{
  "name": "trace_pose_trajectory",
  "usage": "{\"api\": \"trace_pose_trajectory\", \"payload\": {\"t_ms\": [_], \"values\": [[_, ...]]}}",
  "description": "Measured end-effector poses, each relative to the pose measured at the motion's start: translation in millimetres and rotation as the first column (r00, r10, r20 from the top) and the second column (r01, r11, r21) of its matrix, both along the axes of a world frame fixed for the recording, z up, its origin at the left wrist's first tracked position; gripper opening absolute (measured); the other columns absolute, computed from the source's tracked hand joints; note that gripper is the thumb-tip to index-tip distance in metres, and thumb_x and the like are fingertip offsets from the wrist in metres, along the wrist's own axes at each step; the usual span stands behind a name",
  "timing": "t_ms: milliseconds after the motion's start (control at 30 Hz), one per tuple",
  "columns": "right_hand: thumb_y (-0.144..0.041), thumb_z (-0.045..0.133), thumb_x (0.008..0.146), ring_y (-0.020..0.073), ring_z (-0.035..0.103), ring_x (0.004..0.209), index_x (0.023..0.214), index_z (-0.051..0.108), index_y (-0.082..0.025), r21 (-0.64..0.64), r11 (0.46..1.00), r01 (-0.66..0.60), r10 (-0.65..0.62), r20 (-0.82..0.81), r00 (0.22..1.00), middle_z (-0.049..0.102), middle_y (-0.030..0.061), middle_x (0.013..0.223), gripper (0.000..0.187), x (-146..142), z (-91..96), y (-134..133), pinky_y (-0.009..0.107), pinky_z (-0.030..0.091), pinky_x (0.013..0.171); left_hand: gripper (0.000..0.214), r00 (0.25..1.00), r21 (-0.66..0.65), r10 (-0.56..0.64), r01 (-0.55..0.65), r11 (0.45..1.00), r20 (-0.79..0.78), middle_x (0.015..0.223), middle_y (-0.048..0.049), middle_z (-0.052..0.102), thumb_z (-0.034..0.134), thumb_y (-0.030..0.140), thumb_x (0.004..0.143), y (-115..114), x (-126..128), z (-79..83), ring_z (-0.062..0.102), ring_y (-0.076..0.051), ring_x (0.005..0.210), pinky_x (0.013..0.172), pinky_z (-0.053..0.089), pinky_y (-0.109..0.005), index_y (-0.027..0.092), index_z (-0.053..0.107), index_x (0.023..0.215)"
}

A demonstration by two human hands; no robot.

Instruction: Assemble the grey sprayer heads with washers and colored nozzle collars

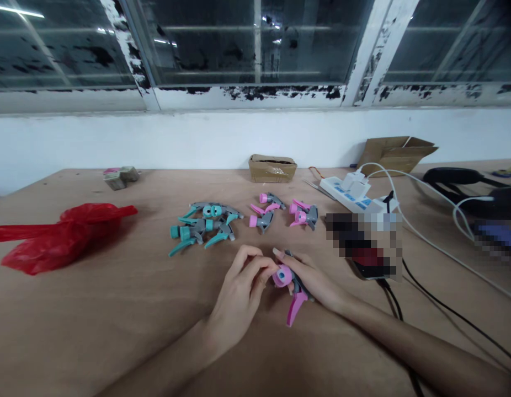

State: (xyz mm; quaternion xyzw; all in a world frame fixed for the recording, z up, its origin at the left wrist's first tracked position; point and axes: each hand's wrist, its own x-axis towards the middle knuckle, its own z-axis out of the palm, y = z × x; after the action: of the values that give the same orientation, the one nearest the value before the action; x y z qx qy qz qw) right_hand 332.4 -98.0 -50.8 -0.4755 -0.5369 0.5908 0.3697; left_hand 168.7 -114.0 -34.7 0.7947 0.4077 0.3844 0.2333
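A pink and grey trigger spray head (296, 286) lies in my right hand (311, 275), its pink trigger pointing toward me. The fingers of that hand wrap over the grey body. With bent fingertips pinched together, my left hand (241, 292) touches the pink collar; whether a small part sits between those fingertips is hidden. Beyond my hands are several more pink and grey spray heads (264, 220), some in a pair-like cluster (304, 215) to the right. Farther left, several teal and grey spray heads (206, 223) lie in a heap.
A red plastic bag (69, 234) is on the left. Small cardboard box (272, 170) and open carton (394, 157) stand by the wall. At right are a white power strip (346, 193), cables, a blurred phone (369, 267) and a black object (458, 179).
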Motion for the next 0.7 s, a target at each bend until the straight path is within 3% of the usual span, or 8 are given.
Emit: {"api": "trace_pose_trajectory", "payload": {"t_ms": [167,300,700], "values": [[-0.058,0.048,0.081,0.0061,0.045,0.037,0.063,0.049,-0.018,0.016,1.000,-0.002,0.003,-0.032,0.999,0.046,-0.0062,0.047,0.044,-0.8,-2.0,-0.7,0.017,0.034,0.037,0.016,0.997,0.020,-0.051,0.052,0.998,-0.050,0.091,-0.0034,0.048,0.042,0.016,0.090,-2.3,-0.4,5.4,0.053,-0.014,0.080,0.076,0.048,-0.027,0.020,0.057,0.086],[-0.058,0.047,0.081,0.0065,0.045,0.039,0.063,0.049,-0.017,0.046,0.998,0.029,-0.028,-0.031,0.999,0.047,-0.0057,0.048,0.044,-0.8,-5.4,-0.9,0.018,0.035,0.039,0.011,0.994,-0.016,-0.085,0.084,0.996,-0.064,0.095,-0.0030,0.048,0.046,0.019,0.089,-5.5,-0.5,7.0,0.054,-0.012,0.077,0.070,0.049,-0.023,0.020,0.056,0.092],[-0.060,0.044,0.082,0.0078,0.046,0.039,0.063,0.047,-0.019,0.083,0.995,0.058,-0.057,-0.013,0.998,0.047,-0.0058,0.046,0.046,-2.4,-8.6,-2.0,0.020,0.033,0.040,0.011,0.994,0.006,-0.036,0.037,0.999,-0.106,0.095,-0.0028,0.050,0.043,0.018,0.089,-6.0,3.7,1.7,0.055,-0.014,0.081,0.076,0.048,-0.028,0.021,0.054,0.091]]}}
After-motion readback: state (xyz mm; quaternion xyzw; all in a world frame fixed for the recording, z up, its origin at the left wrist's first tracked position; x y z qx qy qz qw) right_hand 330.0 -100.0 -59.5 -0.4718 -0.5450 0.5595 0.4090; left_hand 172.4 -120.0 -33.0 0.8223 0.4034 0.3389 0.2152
